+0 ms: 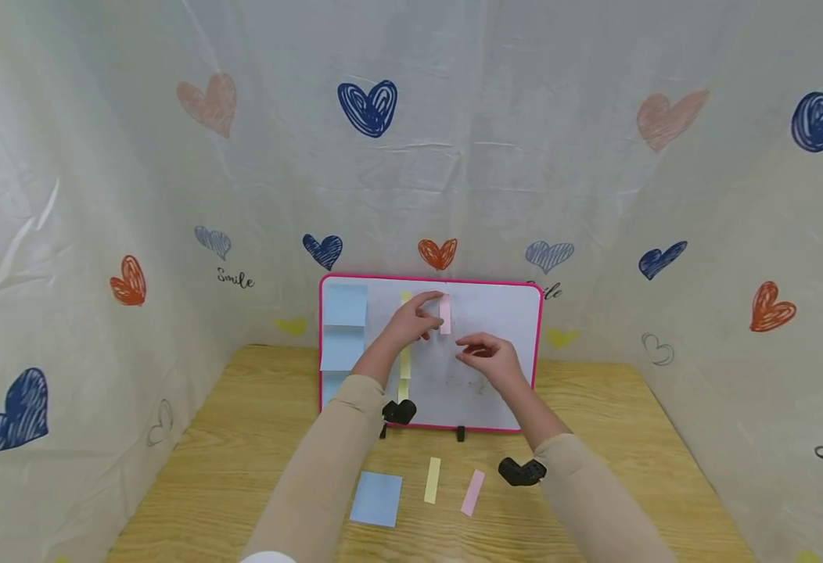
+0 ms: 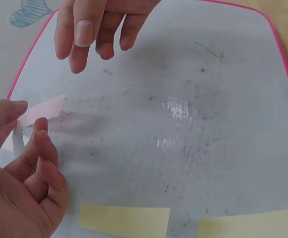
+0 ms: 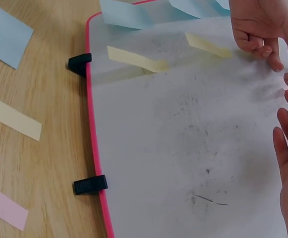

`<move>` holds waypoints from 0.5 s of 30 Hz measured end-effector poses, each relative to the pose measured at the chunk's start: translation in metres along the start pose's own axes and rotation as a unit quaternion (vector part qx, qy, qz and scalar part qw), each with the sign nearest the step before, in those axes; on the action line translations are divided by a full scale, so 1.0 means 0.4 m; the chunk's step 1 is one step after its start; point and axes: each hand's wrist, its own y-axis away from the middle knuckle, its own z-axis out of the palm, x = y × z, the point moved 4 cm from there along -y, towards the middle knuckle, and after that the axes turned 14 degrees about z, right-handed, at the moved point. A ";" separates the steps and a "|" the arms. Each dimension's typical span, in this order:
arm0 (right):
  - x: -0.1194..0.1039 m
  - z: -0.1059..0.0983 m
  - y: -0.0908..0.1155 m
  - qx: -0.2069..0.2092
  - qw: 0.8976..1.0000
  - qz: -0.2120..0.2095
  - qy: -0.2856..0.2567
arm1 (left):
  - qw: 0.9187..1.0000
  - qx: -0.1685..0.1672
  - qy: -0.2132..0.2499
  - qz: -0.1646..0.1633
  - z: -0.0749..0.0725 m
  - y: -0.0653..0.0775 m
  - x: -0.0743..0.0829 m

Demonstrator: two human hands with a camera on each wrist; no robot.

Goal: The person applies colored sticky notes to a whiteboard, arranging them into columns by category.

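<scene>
A pink paper strip (image 1: 445, 315) hangs upright near the top middle of a pink-framed whiteboard (image 1: 496, 313). My left hand (image 1: 410, 322) is at this strip, its index fingertip on the strip's top end. In the left wrist view the free end of the strip (image 2: 43, 111) stands slightly off the board, and the other fingers of that hand (image 2: 27, 183) are bent beside it. To the strip's right, my right hand (image 1: 492, 360) hovers before the board with loosely bent fingers and holds nothing.
Blue notes (image 1: 345, 305) line the board's left side, and yellow strips (image 1: 405, 365) form a column beside them. On the wooden table (image 1: 207, 469) in front lie a blue note (image 1: 376, 499), a yellow strip (image 1: 433, 480) and a pink strip (image 1: 472, 493). Black feet (image 1: 461, 433) support the board.
</scene>
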 end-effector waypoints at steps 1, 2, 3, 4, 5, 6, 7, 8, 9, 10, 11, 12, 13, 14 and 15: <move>0.001 -0.003 0.004 -0.003 1.000 0.000 0.003 | 1.000 -0.001 0.002 -0.001 0.002 0.000 0.000; 0.002 -0.006 0.007 -0.008 1.000 0.001 0.005 | 1.000 -0.003 0.005 -0.002 0.003 0.000 -0.001; 0.003 -0.009 0.012 -0.012 1.000 0.003 0.006 | 1.000 -0.004 0.007 -0.003 0.005 0.000 -0.002; 0.004 -0.012 0.015 -0.017 1.000 0.008 0.007 | 1.000 -0.005 0.010 -0.004 0.008 -0.001 -0.004; 0.006 -0.015 0.018 -0.022 1.000 0.010 0.009 | 1.000 -0.007 0.012 -0.006 0.011 0.000 -0.005; 0.007 -0.018 0.022 -0.026 1.000 0.011 0.010 | 1.000 -0.009 0.014 -0.007 0.013 0.000 -0.006; 0.009 -0.021 0.025 -0.030 0.999 0.012 0.010 | 1.000 -0.010 0.015 -0.008 0.016 0.000 -0.008; 0.010 -0.024 0.029 -0.035 0.999 0.012 0.009 | 1.000 -0.011 0.016 -0.008 0.018 0.000 -0.008; 0.012 -0.026 0.032 -0.040 0.999 0.011 0.007 | 1.000 -0.012 0.017 -0.007 0.020 0.000 -0.009; 0.015 -0.028 0.034 -0.046 0.999 0.011 0.005 | 1.000 -0.014 0.017 -0.006 0.022 0.000 -0.010; 0.018 -0.030 0.037 -0.048 0.999 0.007 0.003 | 1.000 -0.016 0.018 -0.004 0.024 0.000 -0.010; 0.020 -0.031 0.040 -0.054 0.999 0.004 0.000 | 1.000 -0.018 0.019 -0.003 0.026 0.000 -0.011; 0.023 -0.032 0.042 -0.060 0.998 0.001 -0.002 | 1.000 -0.019 0.020 -0.001 0.027 0.000 -0.011; 0.027 -0.033 0.044 -0.066 0.998 -0.001 -0.004 | 1.000 -0.021 0.023 0.000 0.029 0.000 -0.012; 0.030 -0.034 0.046 -0.072 0.997 -0.003 -0.006 | 0.999 -0.024 0.025 0.001 0.030 0.000 -0.013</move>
